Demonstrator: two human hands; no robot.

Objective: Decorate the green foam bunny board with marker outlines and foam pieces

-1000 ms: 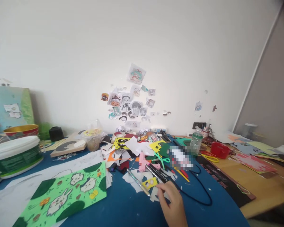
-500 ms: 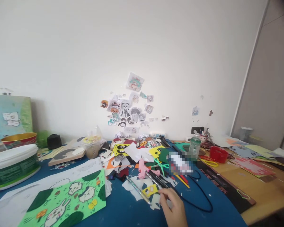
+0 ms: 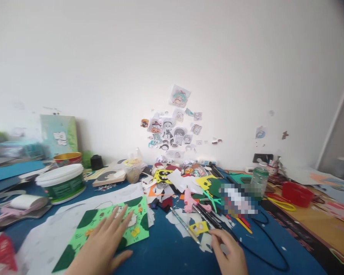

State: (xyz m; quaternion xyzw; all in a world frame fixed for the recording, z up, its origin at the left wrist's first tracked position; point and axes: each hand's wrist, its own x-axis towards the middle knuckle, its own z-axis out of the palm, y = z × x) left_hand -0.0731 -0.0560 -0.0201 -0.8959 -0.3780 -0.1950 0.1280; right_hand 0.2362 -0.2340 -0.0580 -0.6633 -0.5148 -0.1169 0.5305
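Observation:
My left hand [image 3: 104,244] lies flat with fingers spread on a green paper picture [image 3: 109,229] of white bunnies and dark green patches. My right hand [image 3: 231,254] rests at the bottom right on white paper scraps [image 3: 189,221], its fingers curled down and touching them beside a small yellow cut-out [image 3: 198,227]. A silver pen [image 3: 185,225] and black markers [image 3: 208,215] lie just above that hand. Whether the right fingers pinch anything is not clear.
A blue mat [image 3: 166,256] covers the table. A pile of coloured paper cut-outs [image 3: 174,181], a pink glue gun [image 3: 189,198] and green scissors [image 3: 212,198] sit mid-table. A white and green tub [image 3: 61,183] stands left; a red bowl [image 3: 297,193] and clear jar [image 3: 259,177] right. Black cable [image 3: 263,244] loops nearby.
The view has swung left. My left hand has come into view and settled flat on the green picture. My right hand stays on the scraps by the yellow cut-out.

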